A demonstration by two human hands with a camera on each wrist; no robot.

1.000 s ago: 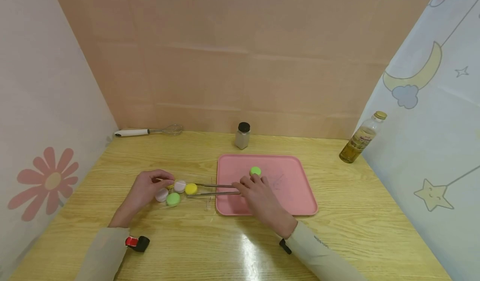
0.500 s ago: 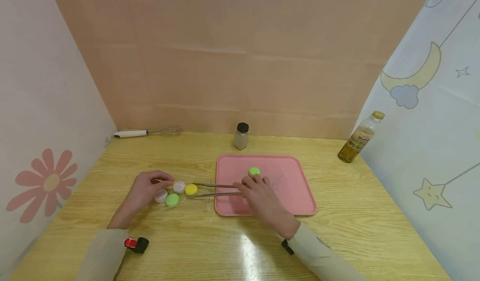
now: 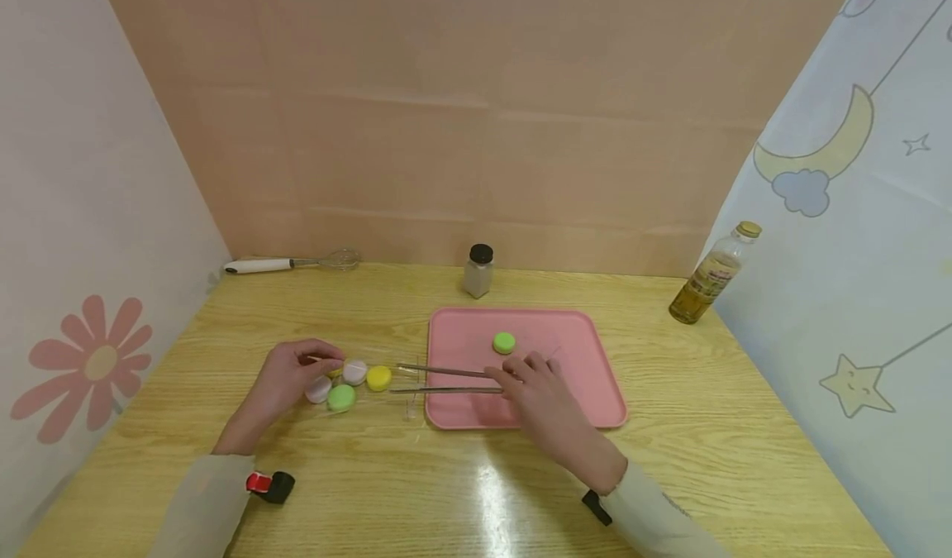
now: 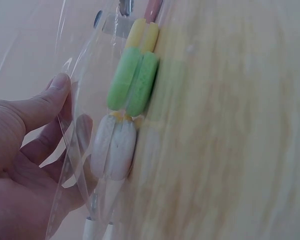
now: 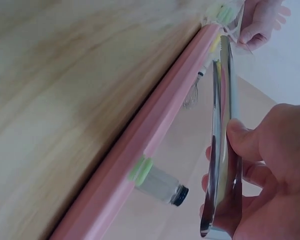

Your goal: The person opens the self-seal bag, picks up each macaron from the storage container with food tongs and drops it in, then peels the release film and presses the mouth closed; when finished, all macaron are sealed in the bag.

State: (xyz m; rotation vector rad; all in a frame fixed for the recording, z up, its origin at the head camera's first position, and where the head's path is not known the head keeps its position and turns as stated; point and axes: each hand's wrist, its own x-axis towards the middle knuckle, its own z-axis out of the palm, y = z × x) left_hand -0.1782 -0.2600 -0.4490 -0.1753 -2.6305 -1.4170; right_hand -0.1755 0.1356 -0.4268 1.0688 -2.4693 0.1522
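1. Papered walls (image 3: 476,112) enclose three sides, perhaps to screen off the surroundings; a wood-grained desk (image 3: 372,475) carries everything.
2. Pink tray (image 3: 606,384) lies flat near the middle, within easy reach of the right hand (image 3: 546,409).
3. Steel tongs (image 3: 446,390) reach leftward over the tray's rim; the right hand grips them, thumb on one arm, fingers curled on the other, lightly enough, it seems, to let the tips stand apart.
4. Clear plastic packaging (image 3: 411,409) lies left of the tray; the left hand (image 3: 293,372) pinches its film between thumb and fingers, probably to steady it.
5. Bottle (image 3: 710,281), whisk (image 3: 290,264) and black-capped jar (image 3: 478,277) sit behind, seemingly out of the way.
6. Green macaron (image 3: 504,343) rests on the tray; pale macarons (image 3: 354,372), another green macaron (image 3: 341,398) and a yellow macaron (image 3: 379,378) cluster in or under the film, I cannot tell which; the tongs' tips are near the yellow one, apparently not touching.
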